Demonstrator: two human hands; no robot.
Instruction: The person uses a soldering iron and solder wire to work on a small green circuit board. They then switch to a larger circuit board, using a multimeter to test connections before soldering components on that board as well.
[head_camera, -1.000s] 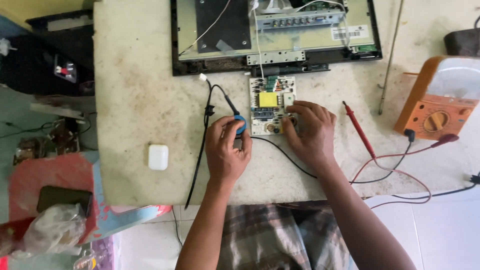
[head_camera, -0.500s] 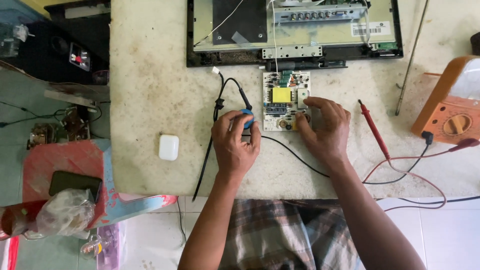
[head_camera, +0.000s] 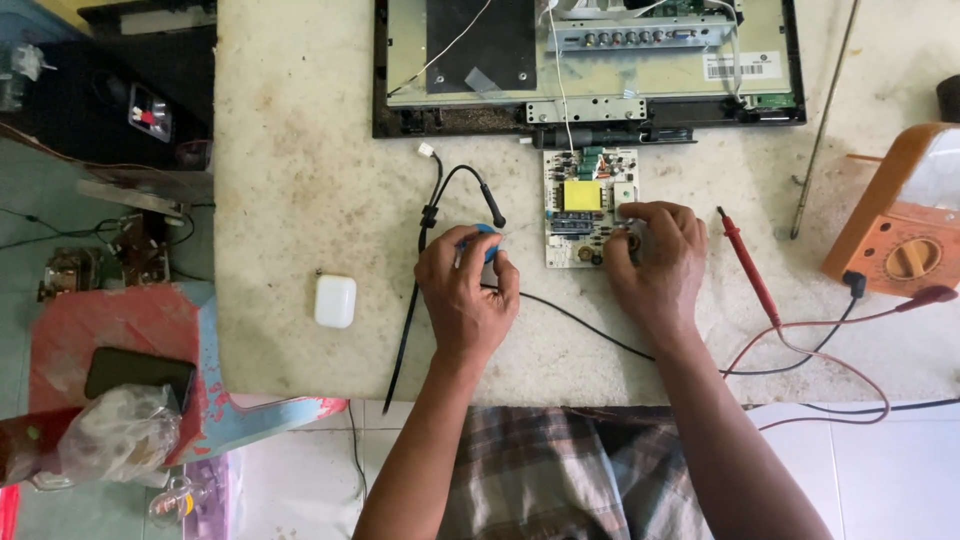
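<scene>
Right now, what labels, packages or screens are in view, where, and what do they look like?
White sticker: upper right of the opened screen panel, rectangular, dark print.
Phone: lower left on the red stool, dark blank screen.
White case: on the table, left of the left hand, small, rounded, plain.

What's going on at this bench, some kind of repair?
It looks like electronics work. The person's right hand rests its fingers on a small circuit board lying on the worktable, just below an opened flat screen. The left hand grips a blue-handled tool with a black cable. A red probe and an orange meter lie untouched to the right.
</scene>
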